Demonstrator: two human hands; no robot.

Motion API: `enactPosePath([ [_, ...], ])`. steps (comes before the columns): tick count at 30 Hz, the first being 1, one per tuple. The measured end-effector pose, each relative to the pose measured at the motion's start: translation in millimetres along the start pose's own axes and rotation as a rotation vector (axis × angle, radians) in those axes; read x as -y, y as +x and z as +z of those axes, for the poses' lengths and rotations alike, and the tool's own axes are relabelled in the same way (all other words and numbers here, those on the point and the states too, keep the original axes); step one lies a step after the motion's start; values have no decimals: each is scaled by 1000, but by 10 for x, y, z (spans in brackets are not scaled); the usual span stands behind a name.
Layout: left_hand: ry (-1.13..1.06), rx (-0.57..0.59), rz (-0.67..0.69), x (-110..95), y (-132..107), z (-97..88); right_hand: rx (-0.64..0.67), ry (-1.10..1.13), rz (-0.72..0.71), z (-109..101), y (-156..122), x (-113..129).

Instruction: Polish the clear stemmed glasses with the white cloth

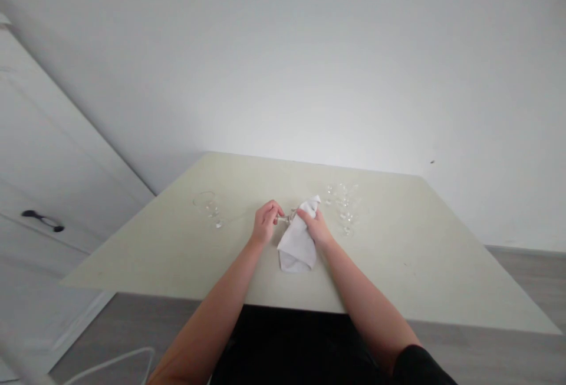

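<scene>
My left hand (267, 220) is closed on the stem end of a clear stemmed glass (286, 218), which lies sideways between my hands. My right hand (315, 227) grips a white cloth (297, 249) against the other end of this glass. The cloth hides most of the glass's bowl, and its lower part hangs down toward the tabletop. Another clear glass (212, 211) stands on the table to the left of my left hand. Beyond my right hand, several clear glasses (344, 201) are grouped close together, their outlines faint against the pale surface.
The pale table (168, 255) reaches back to a white wall (309, 66). On the left is a white cabinet (53, 155) with a dark handle (43, 220). A thin white curved bar (110, 364) shows at the lower left, above the grey floor.
</scene>
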State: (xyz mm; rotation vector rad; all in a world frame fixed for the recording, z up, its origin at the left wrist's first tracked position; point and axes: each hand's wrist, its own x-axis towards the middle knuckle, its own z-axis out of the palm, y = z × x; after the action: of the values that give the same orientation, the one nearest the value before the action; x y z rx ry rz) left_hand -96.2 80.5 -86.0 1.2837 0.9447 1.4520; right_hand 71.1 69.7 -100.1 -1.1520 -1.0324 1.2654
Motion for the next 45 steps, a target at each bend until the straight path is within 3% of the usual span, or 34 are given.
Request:
enactPosePath([
  [3,78,70,189,-15,-33,17,-3,64,110,-7,30,-33],
  [4,60,47,148,-7,-25,22,5,34,72,-16,26,-31],
  [8,-113,-100,-233,55,64,23,60,-217,-254,-55,-49,20],
  [10,-157,-94,-348,83,109,7,94,-308,-390,-65,-85,35],
  [12,-183,-64,-420,96,138,-16,122,-287,-436,-69,-90,17],
  [18,-258,-56,-521,90,165,-62,112,75,-227,-75,11,-139],
  [26,-287,-115,-496,88,166,-81,166,238,78,-34,7,-67],
  [31,-298,-108,-494,88,172,-77,119,246,7,-20,-5,-44],
  [37,-323,-54,-515,74,165,-61,217,172,-71,-21,-48,-32],
  [45,-317,-54,-489,69,165,-71,152,94,-30,-15,-39,-24],
])
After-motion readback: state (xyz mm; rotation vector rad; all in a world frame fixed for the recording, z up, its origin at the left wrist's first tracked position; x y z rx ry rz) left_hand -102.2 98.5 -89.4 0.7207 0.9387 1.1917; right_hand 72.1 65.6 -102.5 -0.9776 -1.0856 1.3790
